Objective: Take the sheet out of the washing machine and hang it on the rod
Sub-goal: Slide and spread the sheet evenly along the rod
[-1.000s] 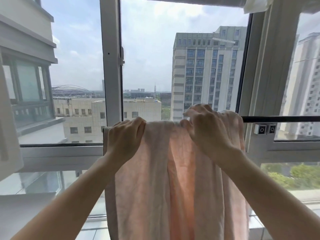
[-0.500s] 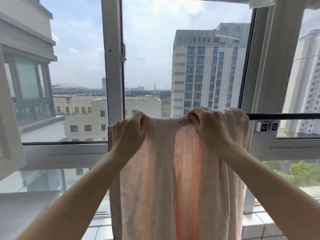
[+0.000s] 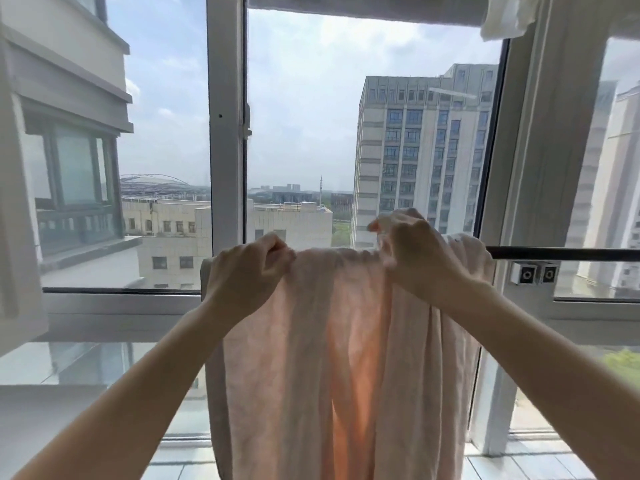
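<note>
sheet: pale pink sheet (image 3: pixel 311 358), already out of the washer, draped over the rod, hanging straight down in long folds, lower edge runs out of frame
rod: dark rod (image 3: pixel 561 253), horizontal, left to right across the window; bare part shows only right of the sheet, the rest is hidden under the cloth
left hand: left hand (image 3: pixel 242 275) at the sheet's left top corner, fingers curled, pinching the top fold right at rod level
right hand: right hand (image 3: pixel 415 258) near the sheet's right top, fingers curled round a bunch of cloth, raised a little above the rod line
hands state: both grasping the sheet, neither released
key relation: cloth's top fold runs along the rod, same long axis; the hands sit at either side of that fold, sheet directly under and between them; the bare rod lies to the right, so the right hand is the nearer one to it
sheet spread: gathered, many vertical pleats, narrow on the rod; a bit of cloth sits past the right hand toward the bare rod
step, my guess: spreading or evening out the top fold; hanging itself looks basically done
next move, my guess: slide cloth sideways along the rod, right hand toward the bare end, left hand holding its corner
risk: uneven pull could drag the sheet off one side; cannot see how much hangs behind the rod
window: window frame (image 3: pixel 225 133) behind, buildings outside
other: two small white clips (image 3: pixel 535 273) just under the rod on the right
</note>
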### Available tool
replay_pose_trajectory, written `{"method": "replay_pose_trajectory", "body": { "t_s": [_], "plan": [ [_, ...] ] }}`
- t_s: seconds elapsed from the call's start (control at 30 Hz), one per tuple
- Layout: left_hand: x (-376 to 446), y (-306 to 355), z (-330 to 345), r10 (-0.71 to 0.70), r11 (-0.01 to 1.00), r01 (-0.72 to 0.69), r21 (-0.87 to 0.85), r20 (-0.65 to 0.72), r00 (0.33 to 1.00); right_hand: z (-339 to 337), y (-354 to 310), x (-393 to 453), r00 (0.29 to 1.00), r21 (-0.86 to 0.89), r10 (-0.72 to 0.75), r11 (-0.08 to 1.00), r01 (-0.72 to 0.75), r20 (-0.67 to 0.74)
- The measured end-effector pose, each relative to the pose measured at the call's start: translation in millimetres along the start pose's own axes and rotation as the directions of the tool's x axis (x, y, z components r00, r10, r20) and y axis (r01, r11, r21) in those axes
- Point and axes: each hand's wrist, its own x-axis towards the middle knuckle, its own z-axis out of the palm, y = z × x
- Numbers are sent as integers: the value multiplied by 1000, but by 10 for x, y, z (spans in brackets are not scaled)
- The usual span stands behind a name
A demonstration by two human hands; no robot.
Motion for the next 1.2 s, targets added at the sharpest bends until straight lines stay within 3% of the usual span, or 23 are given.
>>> {"method": "replay_pose_trajectory", "body": {
  "t_s": [0.07, 0.17, 0.3, 0.47, 0.57, 0.67, 0.77, 0.83, 0.93, 1.2],
  "plan": [
    [-3, 15, -54, 0, 1000, 1, -19, 43, 999, 108, -129, 2, 990, 120, -133, 985, 127, 49],
    [-9, 12, -96, -6, 1000, 7, -27, 31, 999, 264, -158, 40, 989, 227, -147, 964, 139, 19],
    [-9, -26, -78, -50, 998, 50, -26, -3, 999, 221, -98, 120, 992, 207, -124, 970, 128, -31],
    [5, -64, -50, -88, 995, 87, -38, -22, 996, -47, 339, 80, 969, 11, 192, 981, -193, -156],
    [-4, 25, -12, -76, 995, 75, -68, -10, 997, -132, 370, -10, 950, -127, 276, 947, -295, -146],
    [-15, 108, 35, -22, 999, 20, -51, -30, 999, -123, 257, -5, 985, -155, 165, 973, -172, -56],
    [-2, 69, 43, 24, 998, -25, -49, -11, 1000, -8, 144, 29, 997, 4, -72, 997, 72, 12],
    [-5, 66, 28, 16, 999, -17, -37, -5, 1000, 105, 38, 16, 987, 100, -154, 984, 149, 36],
    [-9, 62, 15, 3, 999, -4, -33, -19, 1000, 235, -68, 12, 981, 169, -195, 967, 190, 18],
    [-39, 124, -58, -44, 999, 44, -6, -50, 998, 288, -47, 105, 986, 136, -164, 977, 164, -10]
  ]
}}
